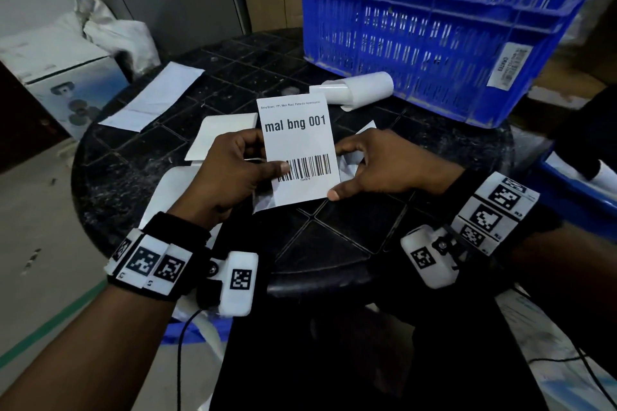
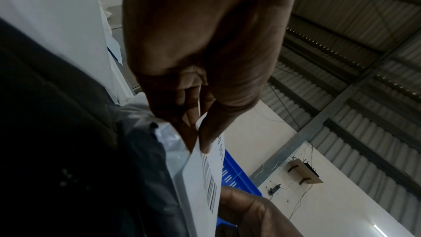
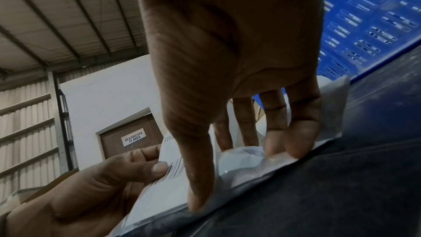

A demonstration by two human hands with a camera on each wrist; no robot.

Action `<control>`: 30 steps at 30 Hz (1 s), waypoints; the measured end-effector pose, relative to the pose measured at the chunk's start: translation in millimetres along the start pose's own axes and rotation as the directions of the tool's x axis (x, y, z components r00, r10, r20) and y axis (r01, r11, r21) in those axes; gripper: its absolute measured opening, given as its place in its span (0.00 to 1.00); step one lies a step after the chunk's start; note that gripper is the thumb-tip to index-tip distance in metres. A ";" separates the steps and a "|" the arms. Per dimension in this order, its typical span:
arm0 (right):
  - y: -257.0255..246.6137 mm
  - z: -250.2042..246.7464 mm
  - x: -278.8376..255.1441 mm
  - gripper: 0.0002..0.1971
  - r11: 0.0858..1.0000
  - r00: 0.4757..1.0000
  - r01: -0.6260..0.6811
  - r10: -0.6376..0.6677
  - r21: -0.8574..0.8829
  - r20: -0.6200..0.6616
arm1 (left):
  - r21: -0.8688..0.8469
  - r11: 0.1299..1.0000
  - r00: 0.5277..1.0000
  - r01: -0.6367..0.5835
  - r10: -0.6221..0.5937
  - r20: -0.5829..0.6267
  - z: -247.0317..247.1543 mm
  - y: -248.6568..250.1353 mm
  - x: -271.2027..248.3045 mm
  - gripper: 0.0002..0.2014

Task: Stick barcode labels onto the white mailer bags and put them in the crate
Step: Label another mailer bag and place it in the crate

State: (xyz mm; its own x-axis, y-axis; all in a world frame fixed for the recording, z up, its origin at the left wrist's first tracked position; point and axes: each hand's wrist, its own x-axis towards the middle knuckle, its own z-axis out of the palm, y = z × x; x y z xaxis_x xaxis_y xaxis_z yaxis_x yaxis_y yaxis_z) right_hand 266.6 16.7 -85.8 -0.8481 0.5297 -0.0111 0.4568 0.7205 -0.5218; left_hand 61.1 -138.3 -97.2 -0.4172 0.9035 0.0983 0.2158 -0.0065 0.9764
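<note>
At the centre of the head view, my left hand (image 1: 230, 173) pinches the left edge of a barcode label (image 1: 298, 147) printed "mal bng 001", thumb clamped beside the bars, while my right hand (image 1: 377, 165) has its thumb at the label's lower right corner and its fingers spread and pressing a white mailer bag (image 3: 255, 159) flat on the round black table (image 1: 133, 157). The label hides most of that bag. A blue crate (image 1: 434, 33) fills the upper right, a curled label roll (image 1: 360, 88) just before it, with a backing sheet (image 1: 153, 97) at the upper left.
</note>
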 end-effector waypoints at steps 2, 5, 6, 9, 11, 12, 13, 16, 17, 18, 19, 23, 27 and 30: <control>0.3 0.2 -0.3 0.32 1.000 1.000 -0.009 0.009 -0.006 -0.001 | 0.007 1.000 1.000 0.002 -0.003 0.007 -1.0 0.5 1.6 0.18; 0.2 2.0 -0.4 0.33 1.000 1.000 -0.016 0.016 -0.004 -0.010 | 0.030 1.000 1.000 0.000 -0.001 0.019 -2.2 1.4 4.5 0.18; 0.4 2.5 -0.2 0.34 1.000 1.000 -0.017 0.017 -0.003 -0.015 | 0.038 0.999 1.000 0.000 -0.001 0.022 -2.6 1.8 5.3 0.18; 0.7 3.1 0.6 0.34 1.000 1.000 -0.020 0.020 -0.018 -0.023 | 0.060 0.998 1.000 0.004 -0.005 0.029 -3.2 2.9 6.7 0.18; 1.4 3.6 1.4 0.35 0.999 0.999 -0.022 0.022 -0.030 -0.024 | 0.037 0.999 0.999 0.024 -0.025 0.034 -3.8 3.2 6.8 0.19; 1.9 4.0 1.9 0.35 0.999 0.999 -0.023 0.022 -0.032 -0.028 | 0.023 0.999 0.999 0.036 -0.037 0.036 -4.3 3.3 6.8 0.19; 2.8 4.7 2.6 0.35 0.999 0.999 -0.027 0.026 -0.032 -0.034 | 0.016 0.999 0.998 0.046 -0.046 0.036 -4.8 3.1 6.9 0.19; 4.1 6.7 3.8 0.34 0.998 0.998 -0.046 0.044 -0.035 -0.047 | 0.021 0.998 0.998 0.055 -0.055 0.035 -4.9 4.6 7.2 0.20; 4.1 7.1 4.2 0.34 0.998 0.998 -0.044 0.042 -0.038 -0.051 | 0.021 0.998 0.998 0.054 -0.055 0.033 -4.6 5.2 7.4 0.20; 4.1 7.3 4.5 0.34 0.998 0.998 -0.043 0.041 -0.042 -0.054 | 0.023 0.998 0.998 0.050 -0.051 0.026 -4.3 5.9 7.5 0.20; 3.8 7.3 4.8 0.34 0.998 0.998 -0.044 0.041 -0.047 -0.054 | 0.028 0.999 0.999 0.041 -0.041 0.009 -4.0 6.1 8.1 0.21; 3.1 6.3 5.3 0.35 0.997 0.997 -0.046 0.041 -0.068 -0.065 | 0.046 0.999 0.993 0.017 -0.011 -0.116 -5.4 4.6 12.8 0.24; 3.7 4.9 4.5 0.35 0.996 0.997 -0.037 0.032 -0.081 -0.069 | -0.003 0.998 0.993 0.060 -0.060 -0.100 -9.0 5.5 14.5 0.30; 4.8 5.0 4.4 0.36 0.997 0.997 -0.032 0.027 -0.072 -0.070 | 0.051 0.997 0.994 0.061 -0.056 -0.089 -10.5 5.6 15.3 0.34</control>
State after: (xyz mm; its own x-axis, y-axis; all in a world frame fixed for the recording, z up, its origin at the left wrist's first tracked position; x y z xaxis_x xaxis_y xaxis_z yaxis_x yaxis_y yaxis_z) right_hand 263.7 20.3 -92.7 -0.8148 0.5788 0.0345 0.5016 0.7335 -0.4587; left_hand 46.7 -129.0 -88.3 -0.5058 0.8605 0.0601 0.2346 0.0702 0.9696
